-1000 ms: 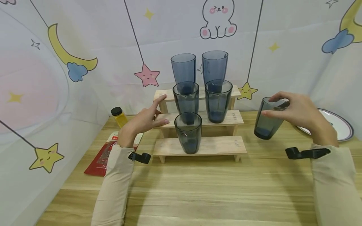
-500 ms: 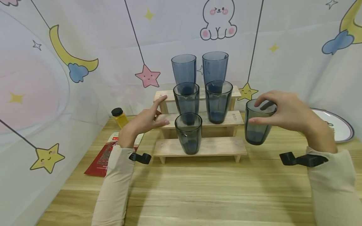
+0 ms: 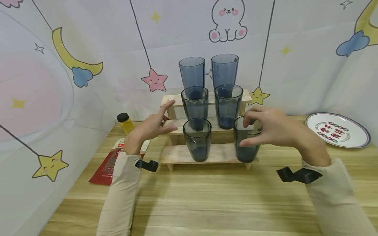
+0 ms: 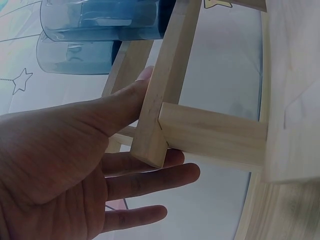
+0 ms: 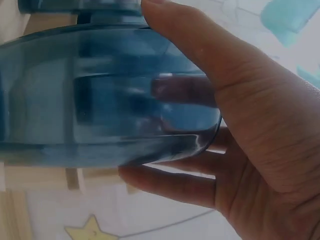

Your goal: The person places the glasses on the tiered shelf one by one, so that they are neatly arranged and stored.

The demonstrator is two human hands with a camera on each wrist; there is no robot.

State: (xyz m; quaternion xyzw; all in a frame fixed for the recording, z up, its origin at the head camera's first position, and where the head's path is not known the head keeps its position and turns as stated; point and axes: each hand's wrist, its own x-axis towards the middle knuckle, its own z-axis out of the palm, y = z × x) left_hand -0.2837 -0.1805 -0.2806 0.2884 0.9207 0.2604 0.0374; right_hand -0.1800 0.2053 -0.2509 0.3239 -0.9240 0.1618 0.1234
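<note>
In the head view, my right hand (image 3: 271,127) grips a smoky blue-grey drinking glass (image 3: 246,147) near its rim. The right wrist view has thumb and fingers on opposite sides of this glass (image 5: 100,100). It is upright at the right end of the bottom tier of a wooden stepped stand (image 3: 218,152); whether its base touches the board I cannot tell. Another glass (image 3: 197,141) stands left of it. My left hand (image 3: 149,127) holds the stand's left end, and the left wrist view has thumb and fingers about a board end (image 4: 157,130).
Two glasses stand on the middle tier, including the right one (image 3: 228,108), and two on the top tier, including the left one (image 3: 192,72). A white plate (image 3: 338,130) lies right; a red packet (image 3: 106,167) and a yellow black-capped bottle (image 3: 125,123) are left.
My right hand has carried the glass leftward from beside the plate to the bottom tier's right end, and the glass has gone from tilted to upright. The left hand keeps its place.
</note>
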